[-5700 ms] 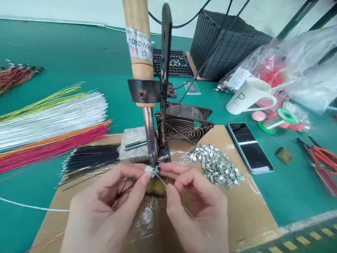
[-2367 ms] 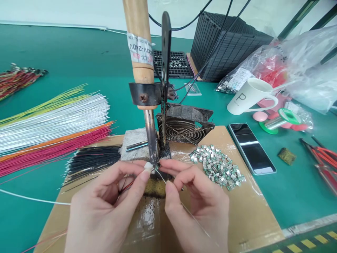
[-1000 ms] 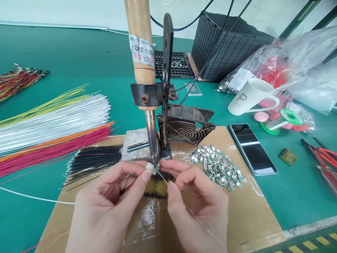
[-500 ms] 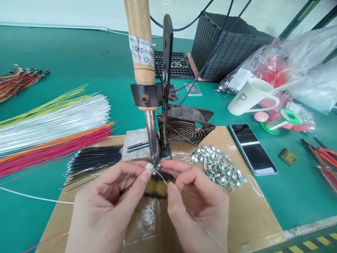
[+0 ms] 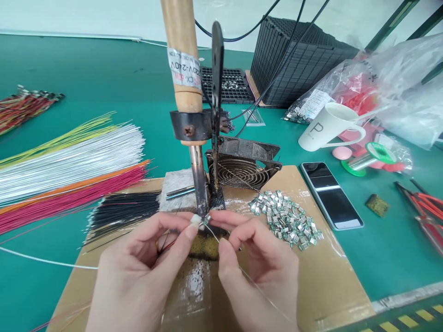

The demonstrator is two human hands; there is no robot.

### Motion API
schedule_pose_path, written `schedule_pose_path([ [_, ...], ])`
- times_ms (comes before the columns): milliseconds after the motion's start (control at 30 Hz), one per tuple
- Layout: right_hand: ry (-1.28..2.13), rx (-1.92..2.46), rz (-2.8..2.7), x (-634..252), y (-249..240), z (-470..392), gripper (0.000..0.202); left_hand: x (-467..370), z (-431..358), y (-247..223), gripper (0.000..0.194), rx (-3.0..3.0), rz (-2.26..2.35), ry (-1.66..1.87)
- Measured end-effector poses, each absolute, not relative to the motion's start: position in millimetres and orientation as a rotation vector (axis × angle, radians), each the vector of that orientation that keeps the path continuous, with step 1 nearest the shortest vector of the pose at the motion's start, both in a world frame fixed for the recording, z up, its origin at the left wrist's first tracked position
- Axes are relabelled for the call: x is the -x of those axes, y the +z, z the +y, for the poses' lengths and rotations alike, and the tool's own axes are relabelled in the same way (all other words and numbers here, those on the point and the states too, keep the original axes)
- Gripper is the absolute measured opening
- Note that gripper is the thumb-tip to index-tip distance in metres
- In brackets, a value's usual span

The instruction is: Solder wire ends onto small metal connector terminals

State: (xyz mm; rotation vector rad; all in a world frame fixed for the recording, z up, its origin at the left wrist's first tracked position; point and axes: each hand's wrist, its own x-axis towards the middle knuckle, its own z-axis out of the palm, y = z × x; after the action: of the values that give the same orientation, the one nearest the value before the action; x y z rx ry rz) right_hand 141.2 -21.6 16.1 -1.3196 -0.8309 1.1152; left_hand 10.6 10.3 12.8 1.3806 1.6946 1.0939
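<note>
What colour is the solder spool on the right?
The spool has green ends around silvery wire, clearest in the head view.

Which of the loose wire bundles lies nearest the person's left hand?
The black wires, the only bundle lying mostly on the cardboard, right beside the left hand. The pink wires and other colours lie farther away.

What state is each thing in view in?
Person's left hand, closed on small white piece
Person's right hand, pinching thin silvery wire
Wooden-handled soldering iron, clamped to black metal stand, pointing down
Blue-edged rectangular phone, face up, lit or not unclear
Green plastic spool, lying on its side
White ceramic mug, contents unclear
Square black fan, running or not unclear
</note>
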Motion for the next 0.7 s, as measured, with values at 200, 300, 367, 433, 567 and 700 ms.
schedule_pose_path([
  [200, 1.089, 1.306, -0.852, -141.8, 15.3, -19.9, 0.02, 3.3, 5.8, 8.6, 0.021, -1.225, 1.596, 1.085],
  [300, 1.08, 1.308, -0.857, -141.6, 15.1, -20.3, 0.02, 3.2, 6.5, 9.4, 0.02, -1.215, 1.585, 1.094],
  [367, 1.075, 1.323, -0.853, -141.2, 15.2, -20.9, 0.019, 2.5, 6.7, 10.2, 0.02, -1.22, 1.576, 1.095],
  [433, 1.074, 1.336, -0.852, -140.9, 15.6, -21.4, 0.019, 2.3, 6.5, 10.5, 0.02, -1.223, 1.575, 1.103],
  [567, 1.075, 1.333, -0.849, -140.6, 16.3, -21.9, 0.02, 3.2, 6.0, 9.9, 0.02, -1.219, 1.564, 1.11],
  [700, 1.075, 1.336, -0.85, -141.1, 16.8, -21.6, 0.02, 4.0, 5.6, 9.7, 0.02, -1.231, 1.571, 1.106],
])
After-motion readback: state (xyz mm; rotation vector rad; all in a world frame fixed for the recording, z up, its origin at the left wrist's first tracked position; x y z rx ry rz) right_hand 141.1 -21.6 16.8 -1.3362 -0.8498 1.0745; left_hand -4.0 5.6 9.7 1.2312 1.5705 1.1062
